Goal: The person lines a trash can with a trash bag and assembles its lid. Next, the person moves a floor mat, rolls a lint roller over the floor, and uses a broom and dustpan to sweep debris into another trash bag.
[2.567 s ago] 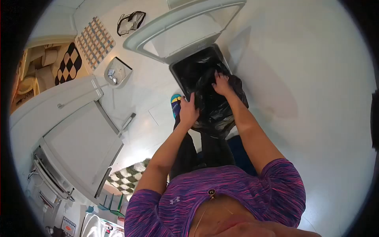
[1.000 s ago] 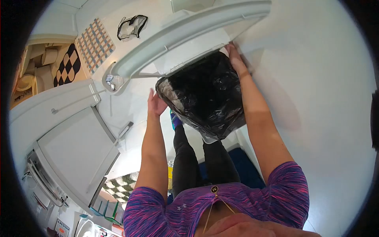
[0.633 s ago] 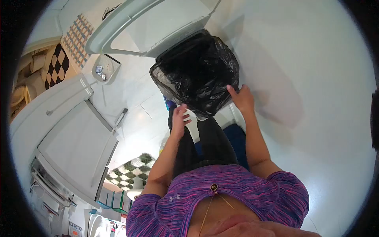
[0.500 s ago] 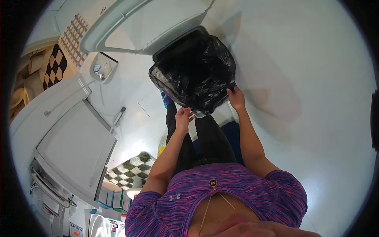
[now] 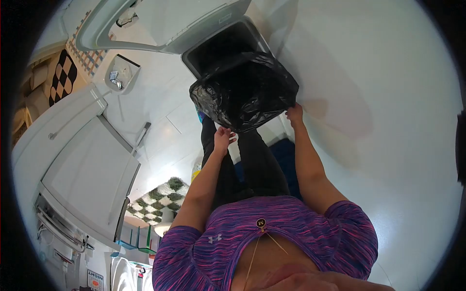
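A black trash bag hangs loosely open, its near edge pulled toward my body. My left hand pinches the bag's near left edge, with some fingers spread apart. At the right edge, my right hand has its fingers closed on the plastic. Behind the bag stands a grey trash can, its far and left rim bare of plastic. The can's lid is swung up at the far side. Black inside shows within the can; its bottom cannot be made out. My legs are close to the can's near side.
To the left, a dustpan with litter in it lies on the white floor, near a long-handled tool. A white refrigerator stands at left. A checkered rug lies lower left.
The bag's far edge has come off the can's rim and moved toward me, exposing more of the can. My right hand has shifted slightly right; both hands still hold the bag.
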The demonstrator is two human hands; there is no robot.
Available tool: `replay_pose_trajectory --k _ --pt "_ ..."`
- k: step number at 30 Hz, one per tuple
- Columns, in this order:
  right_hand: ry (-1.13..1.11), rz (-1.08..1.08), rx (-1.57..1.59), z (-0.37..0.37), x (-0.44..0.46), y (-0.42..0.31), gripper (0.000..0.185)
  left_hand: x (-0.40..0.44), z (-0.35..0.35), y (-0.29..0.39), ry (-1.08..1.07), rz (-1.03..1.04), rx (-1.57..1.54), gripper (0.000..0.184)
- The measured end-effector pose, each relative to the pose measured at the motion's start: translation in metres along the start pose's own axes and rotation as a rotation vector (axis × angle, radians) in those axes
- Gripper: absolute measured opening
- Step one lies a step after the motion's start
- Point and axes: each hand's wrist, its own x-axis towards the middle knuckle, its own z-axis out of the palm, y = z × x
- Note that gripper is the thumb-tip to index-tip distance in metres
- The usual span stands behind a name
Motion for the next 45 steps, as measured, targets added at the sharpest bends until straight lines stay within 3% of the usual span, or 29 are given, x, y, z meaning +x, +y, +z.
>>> replay_pose_trajectory --k 4,5,7,9,10,12,14,15,17,19,20,21,22,24,26,31,34,36,37,41,43,45 --pt "-0.009 -0.193 -0.123 0.005 0.019 0.026 0.018 0.003 -0.006 -0.022 0.094 -0.045 0.056 0.011" --pt "-0.081 -0.132 0.117 0.004 0.02 0.024 0.019 0.003 -0.011 -0.023 0.096 -0.06 0.068 0.004" --pt "-0.223 0.0 0.59 -0.005 0.008 0.001 0.02 0.009 -0.018 -0.02 0.073 -0.05 0.014 0.007" --pt "-0.361 0.141 1.063 -0.017 -0.011 -0.026 0.022 0.01 -0.025 -0.005 0.106 -0.057 -0.112 0.034" --pt "-0.365 0.132 1.061 -0.025 -0.021 -0.042 0.022 0.007 -0.033 0.006 0.144 -0.02 -0.149 0.038" --pt "-0.283 0.035 0.306 -0.044 -0.05 -0.075 0.025 0.015 -0.059 0.025 0.233 0.144 -0.174 0.046" --pt "-0.161 -0.064 -0.444 -0.061 -0.076 -0.107 0.029 0.014 -0.055 0.061 0.394 0.505 0.018 0.037" --pt "-0.087 -0.109 -0.816 -0.065 -0.082 -0.124 0.031 0.008 -0.043 0.086 0.348 0.599 0.06 0.038" --pt "0.081 -0.566 -0.406 -0.044 -0.076 -0.17 0.028 -0.005 -0.015 0.134 0.251 0.736 0.206 0.04" --pt "0.311 -0.911 -0.483 -0.012 -0.06 -0.228 0.022 0.002 0.007 0.16 0.272 0.84 0.461 0.036" --pt "0.272 -0.947 -0.572 0.001 -0.04 -0.239 0.02 0.007 0.009 0.17 0.274 0.849 0.455 0.036" --pt "0.232 -0.981 -0.659 0.009 -0.023 -0.248 0.019 0.012 0.006 0.18 0.242 0.733 0.596 0.03" --pt "0.235 -0.991 -0.654 0.012 -0.012 -0.26 0.019 0.017 0.002 0.188 0.212 0.612 0.735 0.024" --pt "0.144 -0.926 -0.703 0.015 0.005 -0.281 0.015 0.026 -0.003 0.197 0.228 0.694 0.638 0.013" --pt "0.186 -0.987 -0.71 0.022 0.009 -0.288 0.013 0.038 -0.011 0.205 0.086 0.745 0.338 0.011" --pt "0.185 -1.033 -0.597 0.042 0.033 -0.313 0.013 0.051 -0.003 0.235 -0.021 0.539 -0.27 0.015" --pt "0.124 -0.907 -0.595 0.05 0.037 -0.327 0.018 0.061 0.0 0.247 -0.037 0.541 -0.299 0.017" --pt "0.215 -0.867 -0.54 0.049 0.03 -0.317 0.023 0.057 -0.001 0.241 -0.023 0.539 -0.255 0.019" --pt "0.211 -0.984 -0.422 0.043 0.027 -0.301 0.025 0.049 0.001 0.239 -0.004 0.536 -0.218 0.02" --pt "0.143 -0.886 -0.434 0.014 -0.012 -0.251 0.027 0.021 0.007 0.217 0.039 0.579 -0.131 0.027" --pt "0.312 -1.064 -0.447 0.008 -0.033 -0.237 0.031 0.015 0.007 0.208 0.024 0.595 -0.036 0.031" --pt "0.312 -0.952 -0.512 -0.005 -0.063 -0.218 0.035 0.016 0.01 0.206 0.06 0.616 -0.02 0.029"
